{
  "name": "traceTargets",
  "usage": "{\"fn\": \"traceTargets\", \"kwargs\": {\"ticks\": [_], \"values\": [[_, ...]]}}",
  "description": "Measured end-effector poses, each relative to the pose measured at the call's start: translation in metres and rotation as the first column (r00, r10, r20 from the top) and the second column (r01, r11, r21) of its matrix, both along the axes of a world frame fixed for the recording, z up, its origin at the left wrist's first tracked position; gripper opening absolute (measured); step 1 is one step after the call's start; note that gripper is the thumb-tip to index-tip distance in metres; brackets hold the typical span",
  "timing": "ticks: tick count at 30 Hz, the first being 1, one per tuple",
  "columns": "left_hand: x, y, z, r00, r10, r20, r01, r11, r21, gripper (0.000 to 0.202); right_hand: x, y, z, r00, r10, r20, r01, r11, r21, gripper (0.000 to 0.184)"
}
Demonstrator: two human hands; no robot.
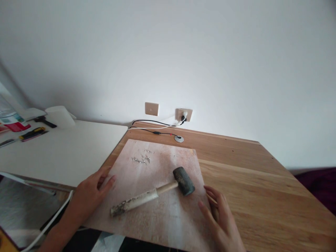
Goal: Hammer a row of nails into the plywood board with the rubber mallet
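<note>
A worn, pinkish board (170,220) lies at an angle on the wooden table, its near edge reaching past the table front. My left hand (89,190) grips the board's left edge, thumb on top and the other fingers partly hidden at the side. On the right edge, my right hand (219,213) holds the board the same way, fingers curled at its side. Between the hands rests a rubber mallet (183,181) with a dark head and a wooden handle wrapped in dirty white. Several small metal nails (141,159) are scattered near the board's far left.
At the left stands a white table (86,147) with a yellow-black tool (33,133) and a white container (60,117). Cables (157,127) run along the wall to a socket (183,114). A round grommet (179,139) sits in the wooden table (249,182).
</note>
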State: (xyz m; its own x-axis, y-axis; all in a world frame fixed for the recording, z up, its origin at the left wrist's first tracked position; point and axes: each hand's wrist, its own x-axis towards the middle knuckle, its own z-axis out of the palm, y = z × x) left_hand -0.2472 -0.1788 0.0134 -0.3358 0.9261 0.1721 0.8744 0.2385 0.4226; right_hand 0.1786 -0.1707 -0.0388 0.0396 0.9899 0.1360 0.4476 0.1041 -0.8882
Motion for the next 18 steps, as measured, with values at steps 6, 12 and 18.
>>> {"fn": "traceTargets", "kwargs": {"ticks": [6,12,18], "values": [[0.043,-0.001,-0.003,0.984,-0.162,0.08,0.157,0.986,0.061,0.046,0.061,-0.003,0.004,0.992,-0.124,0.029,0.126,0.989,-0.076,0.058],[0.075,-0.005,-0.011,0.937,-0.304,0.171,0.279,0.948,0.152,0.039,0.103,-0.017,0.015,0.977,-0.189,0.095,0.199,0.973,-0.117,0.061],[0.079,-0.005,-0.015,0.922,-0.338,0.186,0.305,0.934,0.184,0.039,0.106,-0.031,0.026,0.958,-0.264,0.112,0.276,0.954,-0.112,0.058]]}}
